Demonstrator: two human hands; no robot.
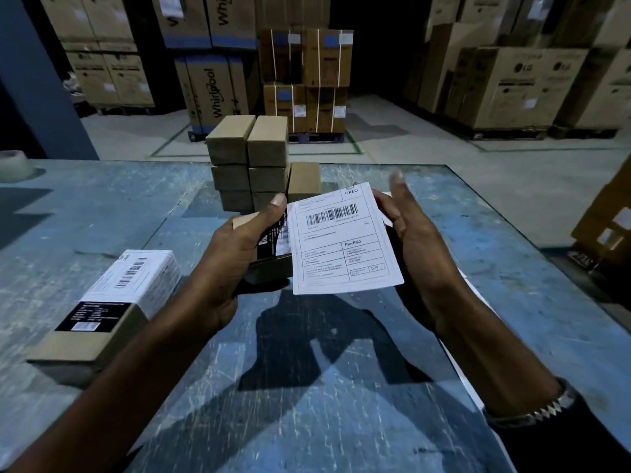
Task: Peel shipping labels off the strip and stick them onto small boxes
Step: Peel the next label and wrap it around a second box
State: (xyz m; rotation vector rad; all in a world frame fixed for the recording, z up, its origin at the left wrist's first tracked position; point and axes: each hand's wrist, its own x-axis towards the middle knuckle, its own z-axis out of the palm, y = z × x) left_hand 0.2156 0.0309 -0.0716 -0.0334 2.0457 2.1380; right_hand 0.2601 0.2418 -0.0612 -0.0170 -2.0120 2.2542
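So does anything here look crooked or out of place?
Slightly. The white label sits tilted over the small box in the left hand, overhanging its right edge, not yet smoothed down. The labelled box on the table looks fine.

A worn blue table (102,206) carries a labelled box (102,312), stacked plain boxes (249,162) and a tape roll (13,165)
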